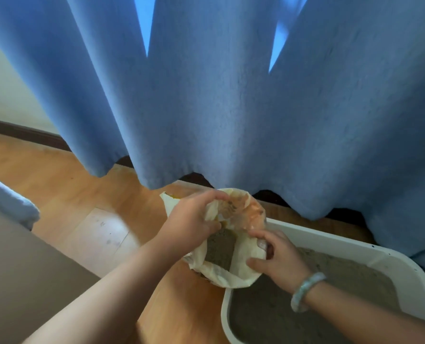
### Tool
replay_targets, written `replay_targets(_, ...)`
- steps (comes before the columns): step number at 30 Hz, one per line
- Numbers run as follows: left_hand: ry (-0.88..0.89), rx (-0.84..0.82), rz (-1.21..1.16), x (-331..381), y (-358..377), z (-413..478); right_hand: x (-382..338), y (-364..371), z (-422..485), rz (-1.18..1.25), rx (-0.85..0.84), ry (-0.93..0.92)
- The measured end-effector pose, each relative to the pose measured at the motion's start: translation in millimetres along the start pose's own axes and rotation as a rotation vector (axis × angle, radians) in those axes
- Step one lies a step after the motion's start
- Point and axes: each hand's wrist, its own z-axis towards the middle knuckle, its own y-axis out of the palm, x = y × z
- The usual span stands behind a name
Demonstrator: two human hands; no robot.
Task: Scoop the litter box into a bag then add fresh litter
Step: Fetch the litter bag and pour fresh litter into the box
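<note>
A cream and orange litter bag [241, 214] stands on the wooden floor at the left corner of the white litter box [355, 240]. Its mouth is spread and grey litter [220, 249] shows inside. My left hand [194, 219] grips the bag's left edge near the top. My right hand [276, 259] grips the bag's right edge, just over the box's corner; a pale green bangle sits on that wrist. The box holds grey-brown litter [305, 301] across its whole floor.
A blue curtain [231, 95] hangs right behind the bag and box, its hem just above the floor. A grey surface [13, 269] with blue fabric on it fills the lower left. Bare wooden floor [82, 194] lies to the left.
</note>
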Motion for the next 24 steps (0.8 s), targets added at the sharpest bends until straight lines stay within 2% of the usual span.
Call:
replay_targets(4, -0.01, 0.017, -0.004, -16.0, 6.5, 1.5, 7.7, 5.7, 6.3, 0.029, -0.015, 0.03)
replay_targets(10, -0.085, 0.069, -0.057, -47.8, -0.7, -1.4, -6.4, 21.4, 25.0, -0.065, -0.09, 0.032)
replay_targets(15, -0.294, 0.113, -0.167, -74.9, -0.9, -6.2, -28.6, 35.2, 46.5, -0.252, -0.128, 0.042)
replay_targets(18, -0.378, 0.135, -0.233, -89.7, 0.4, -6.8, -43.8, 42.6, 60.7, -0.346, -0.073, 0.006)
replay_targets(20, -0.398, 0.143, -0.267, -94.3, 0.4, -7.3, -52.3, 47.3, 70.0, -0.421, 0.062, -0.107)
replay_targets(22, -0.427, 0.146, -0.328, -98.4, 0.9, -6.4, -61.7, 53.4, 78.5, -0.345, 0.143, -0.233)
replay_targets(24, -0.437, 0.149, -0.379, -100.2, 0.5, -7.8, -73.0, 62.8, 84.2, -0.122, 0.06, -0.253)
